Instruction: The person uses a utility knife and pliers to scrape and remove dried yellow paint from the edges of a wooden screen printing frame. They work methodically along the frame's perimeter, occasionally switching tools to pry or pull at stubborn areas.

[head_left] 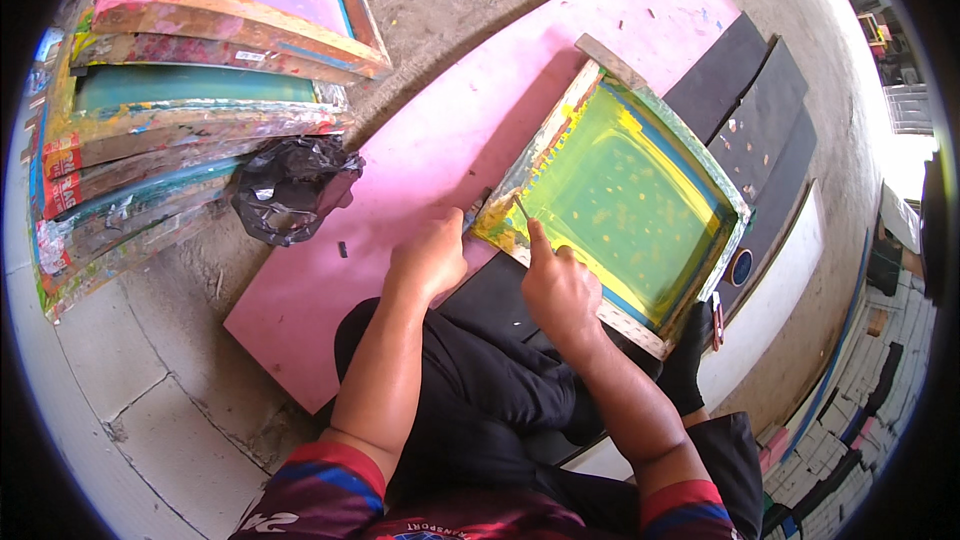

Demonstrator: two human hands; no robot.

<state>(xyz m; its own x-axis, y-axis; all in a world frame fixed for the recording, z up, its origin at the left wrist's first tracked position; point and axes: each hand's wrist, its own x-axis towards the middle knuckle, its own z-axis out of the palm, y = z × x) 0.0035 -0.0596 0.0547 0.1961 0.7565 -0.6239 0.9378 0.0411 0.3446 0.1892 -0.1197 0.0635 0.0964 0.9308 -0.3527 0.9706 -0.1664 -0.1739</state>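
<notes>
Right, one rectangular wooden-framed screen with green mesh and yellow and blue paint stains [630, 210] takes the middle-right of the frame, lying slanted over a pink board and dark panels. Two hands are at work, well apart from each other. The right hand [563, 290] is at the screen's lower-left side, fingers curled around one thin, dark tool [522, 206], forefinger stretched along it, tip at the left corner of the screen. The left hand [430, 258] sits just left of that corner, bunched into a fist; whether it grips anything, I can't tell.

Moving outward, one large pink flat board [470, 120] runs from the top of the frame down to lower left. At least two dark grey flat panels [765, 105] lie upper right. Just off the screen's right corner comes one small round roll with a dark rim [748, 268], and below it one small red-and-silver tool [717, 323], near a black-clad foot [685, 365].

Over to the upper left, a stack of paint-smeared wooden frames [180, 130]: at least four, the lower ones overlapping too much to count. One crumpled black plastic bag [292, 190] sits against its right side.
</notes>
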